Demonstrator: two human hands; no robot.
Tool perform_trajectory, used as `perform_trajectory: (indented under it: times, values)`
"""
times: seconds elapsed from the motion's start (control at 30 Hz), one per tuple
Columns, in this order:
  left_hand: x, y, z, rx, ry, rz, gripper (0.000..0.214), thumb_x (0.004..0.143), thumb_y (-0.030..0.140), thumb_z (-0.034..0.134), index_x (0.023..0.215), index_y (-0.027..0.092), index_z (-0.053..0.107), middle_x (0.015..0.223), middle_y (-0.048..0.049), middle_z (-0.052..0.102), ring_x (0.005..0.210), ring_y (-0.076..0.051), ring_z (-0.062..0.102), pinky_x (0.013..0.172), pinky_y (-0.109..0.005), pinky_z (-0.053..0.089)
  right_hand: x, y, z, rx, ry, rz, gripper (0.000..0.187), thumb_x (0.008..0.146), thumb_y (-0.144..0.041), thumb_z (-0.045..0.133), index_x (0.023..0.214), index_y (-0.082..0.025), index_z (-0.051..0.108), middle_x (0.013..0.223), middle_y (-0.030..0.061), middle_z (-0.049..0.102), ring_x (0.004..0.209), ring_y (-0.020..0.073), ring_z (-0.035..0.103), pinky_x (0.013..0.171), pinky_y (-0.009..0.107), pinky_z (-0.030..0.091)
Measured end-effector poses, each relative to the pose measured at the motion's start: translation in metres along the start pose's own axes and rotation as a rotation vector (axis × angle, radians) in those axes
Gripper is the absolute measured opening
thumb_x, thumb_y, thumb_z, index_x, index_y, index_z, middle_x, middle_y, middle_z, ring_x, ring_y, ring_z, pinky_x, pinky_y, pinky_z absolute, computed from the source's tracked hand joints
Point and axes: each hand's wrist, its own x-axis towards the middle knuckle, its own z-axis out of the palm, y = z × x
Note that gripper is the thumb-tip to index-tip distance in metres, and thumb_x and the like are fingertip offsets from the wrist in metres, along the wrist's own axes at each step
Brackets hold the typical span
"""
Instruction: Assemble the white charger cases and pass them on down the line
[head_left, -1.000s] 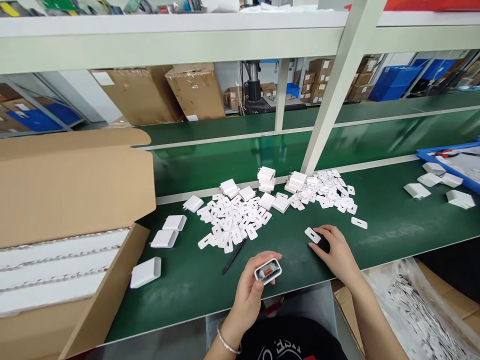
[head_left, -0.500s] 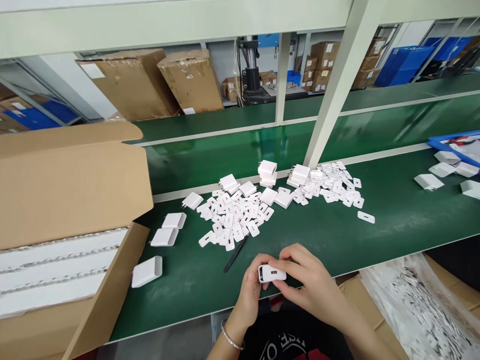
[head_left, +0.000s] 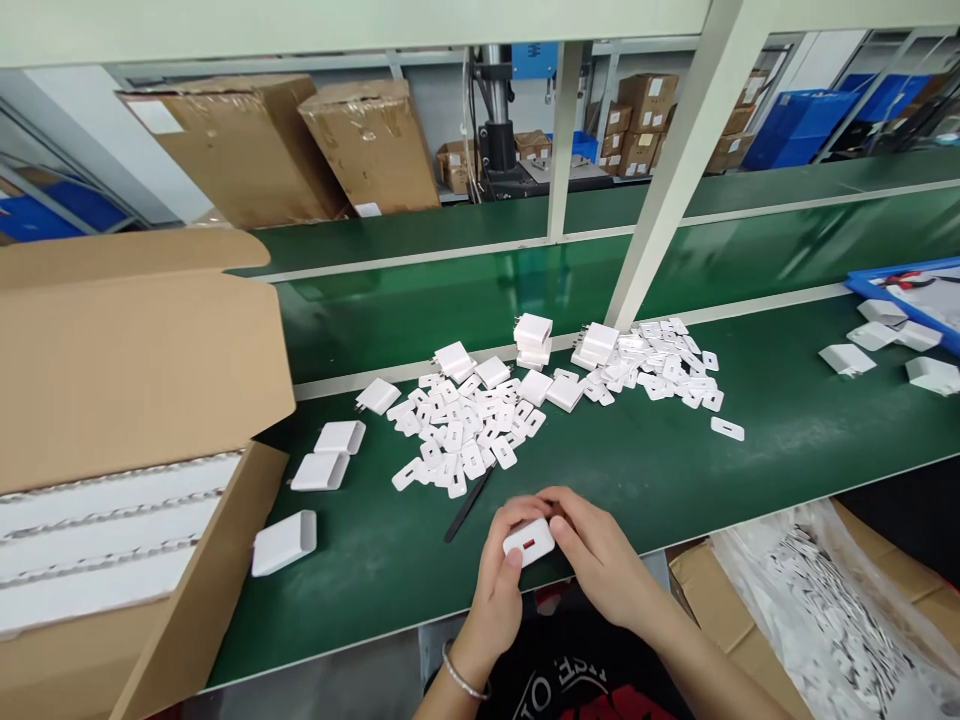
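The charger (head_left: pixel 516 548) is white with a red slot (head_left: pixel 529 544), the worktop (head_left: pixel 615 460) green, the carton (head_left: pixel 142 360) brown, the shirt (head_left: pixel 541 635) black with white lettering (head_left: pixel 541 690) and, apparently, red print (head_left: pixel 622 704)

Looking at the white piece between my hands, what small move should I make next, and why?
I'd probably press evenly on the slotted white plastic oblong plate: your left hand holds it, thumb at one corner, your right hand is curled close at the other end, and whether the plate sits flush all round is too small to tell.
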Motion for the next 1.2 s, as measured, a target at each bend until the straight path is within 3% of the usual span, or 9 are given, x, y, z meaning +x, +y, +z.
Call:
perform_trajectory:
  times: [0.17,0.27,0.4,0.6,0.73,0.9,1.2]
  values:
    - [-0.004,0.0,0.0,0.186,0.052,0.017,0.043,0.107,0.061,0.038,0.123,0.027,0.059,0.145,-0.0135,0.045,0.118,-0.028,0.06,0.093,-0.041,0.057,0.004,0.014,0.018,0.14,-0.031,0.034,0.044,0.111,-0.055,0.038,0.111,-0.021,0.067,0.092,0.0033,0.07,0.077,0.0182,0.061,0.07,0.03,0.046]
    - [-0.002,0.002,0.004,0.244,0.099,0.046,0.036,0.11,0.054,0.039,0.126,0.027,0.057,0.135,-0.0121,0.051,0.121,-0.027,0.058,0.098,-0.041,0.055,0.006,0.025,0.02,0.197,0.044,-0.028,0.044,0.11,-0.056,0.041,0.114,-0.021,0.067,0.095,0.0041,0.071,0.078,0.0183,0.062,0.07,0.029,0.047]
    - [0.003,0.003,0.007,0.267,0.023,0.071,0.037,0.111,0.049,0.041,0.129,0.025,0.064,0.123,-0.0105,0.065,0.114,-0.026,0.062,0.1,-0.039,0.053,0.006,0.034,0.02,0.278,0.132,-0.057,0.044,0.109,-0.057,0.042,0.116,-0.021,0.066,0.095,0.0048,0.072,0.079,0.0188,0.064,0.072,0.029,0.051]
    - [-0.001,-0.002,0.002,0.256,0.049,0.041,0.038,0.11,0.049,0.045,0.125,0.024,0.071,0.125,-0.0105,0.072,0.121,-0.028,0.064,0.109,-0.043,0.049,0.004,0.035,0.021,0.255,0.091,-0.097,0.051,0.109,-0.062,0.039,0.121,-0.021,0.066,0.1,0.0072,0.073,0.085,0.0212,0.067,0.078,0.033,0.055]
    - [-0.003,-0.005,0.0,0.27,0.038,0.041,0.04,0.11,0.05,0.046,0.125,0.025,0.073,0.132,-0.0109,0.073,0.131,-0.029,0.061,0.123,-0.049,0.038,0.003,0.039,0.022,0.27,0.075,-0.059,0.041,0.107,-0.055,0.051,0.124,-0.021,0.065,0.11,0.0081,0.074,0.092,0.0217,0.07,0.081,0.032,0.058]
    - [-0.002,-0.005,-0.001,0.256,0.041,0.039,0.043,0.111,0.05,0.043,0.122,0.026,0.076,0.129,-0.0101,0.075,0.132,-0.029,0.061,0.125,-0.051,0.036,0.0,0.045,0.027,0.26,0.111,-0.056,0.039,0.106,-0.052,0.052,0.126,-0.021,0.065,0.107,0.0079,0.074,0.09,0.0214,0.07,0.079,0.031,0.058]
    - [-0.002,-0.008,0.0,0.201,0.132,0.1,0.041,0.109,0.052,0.048,0.111,0.024,0.078,0.11,-0.0104,0.075,0.106,-0.027,0.068,0.092,-0.038,0.058,0.001,0.038,0.024,0.268,0.01,-0.065,0.041,0.095,-0.044,0.071,0.129,-0.022,0.062,0.105,0.0056,0.073,0.085,0.0192,0.068,0.072,0.028,0.055]
